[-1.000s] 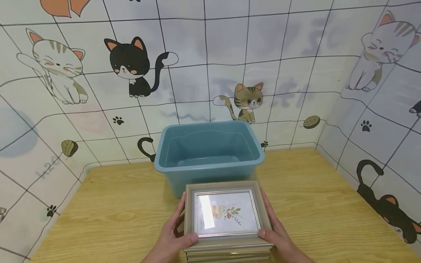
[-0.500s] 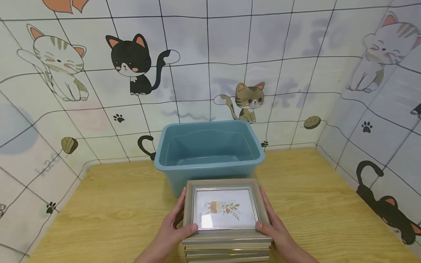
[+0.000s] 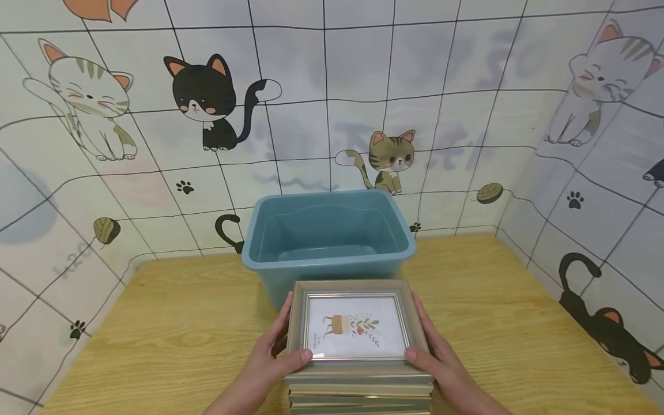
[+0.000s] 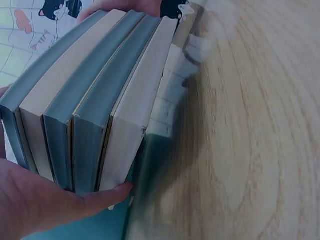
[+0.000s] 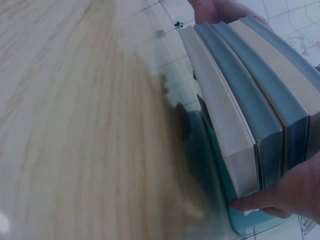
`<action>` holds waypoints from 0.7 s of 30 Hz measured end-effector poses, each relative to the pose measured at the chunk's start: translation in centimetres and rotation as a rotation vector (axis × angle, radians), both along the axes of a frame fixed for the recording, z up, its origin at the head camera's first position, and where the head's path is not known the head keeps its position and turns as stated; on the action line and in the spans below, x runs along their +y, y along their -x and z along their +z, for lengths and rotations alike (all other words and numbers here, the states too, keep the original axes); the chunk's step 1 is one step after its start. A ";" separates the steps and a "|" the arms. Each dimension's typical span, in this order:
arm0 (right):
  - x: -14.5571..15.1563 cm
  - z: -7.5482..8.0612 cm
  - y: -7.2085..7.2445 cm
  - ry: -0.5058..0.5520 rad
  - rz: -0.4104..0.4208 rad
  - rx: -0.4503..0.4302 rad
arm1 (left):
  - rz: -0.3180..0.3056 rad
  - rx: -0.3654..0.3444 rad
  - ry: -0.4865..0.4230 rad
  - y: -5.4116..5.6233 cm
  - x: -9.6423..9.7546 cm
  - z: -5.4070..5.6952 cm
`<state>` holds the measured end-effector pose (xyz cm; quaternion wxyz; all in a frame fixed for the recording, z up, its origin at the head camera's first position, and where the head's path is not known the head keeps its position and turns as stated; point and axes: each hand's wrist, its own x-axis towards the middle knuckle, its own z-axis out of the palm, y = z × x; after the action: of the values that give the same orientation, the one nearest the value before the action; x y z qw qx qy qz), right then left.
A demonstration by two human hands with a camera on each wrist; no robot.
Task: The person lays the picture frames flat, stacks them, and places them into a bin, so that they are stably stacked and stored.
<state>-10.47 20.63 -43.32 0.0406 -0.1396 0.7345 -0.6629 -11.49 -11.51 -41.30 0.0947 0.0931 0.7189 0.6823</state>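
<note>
A stack of several picture frames (image 3: 358, 369) is held between both hands in front of the blue bin. Its top frame (image 3: 295, 323) has a beige-grey border and a print of a plant in a pot under glass. My left hand (image 3: 267, 360) grips the stack's left side, thumb on the top frame's near left corner area. On the opposite side my right hand (image 3: 446, 366) grips it the same way. In the left wrist view, grey-blue and pale frame edges (image 4: 95, 95) alternate. A gap shows between the lowest pale frame (image 5: 220, 110) and the tabletop in the right wrist view.
The blue plastic bin (image 3: 332, 265) stands upright right behind the stack, with nothing seen inside. It sits on a wood-grain tabletop (image 3: 192, 323). Behind and at both sides hangs a white grid-patterned wall covering (image 3: 301, 138) with cartoon cats.
Both hands have raised the stack slightly, so more of the lower frames' front edges shows. Glare on the top frame's glass has faded and its print is clearer. The bin has stayed put.
</note>
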 end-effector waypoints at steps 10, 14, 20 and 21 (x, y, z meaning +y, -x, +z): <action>-0.1 2.5 -0.7 -0.056 -0.021 0.018 | 0.045 -0.025 0.027 -1.1 0.3 2.1; 0.0 3.9 -0.8 -0.073 0.003 -0.001 | 0.069 -0.013 0.053 -1.3 0.5 2.4; 0.0 5.7 -0.7 -0.098 0.029 -0.028 | 0.083 0.023 0.038 -1.6 0.3 3.0; 0.0 5.9 -0.6 -0.101 0.029 -0.026 | 0.082 0.022 0.032 -1.6 0.3 3.2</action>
<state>-9.87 20.59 -37.43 0.0665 -0.1394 0.7645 -0.6259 -9.85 -11.22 -38.08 0.0602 0.0699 0.7340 0.6729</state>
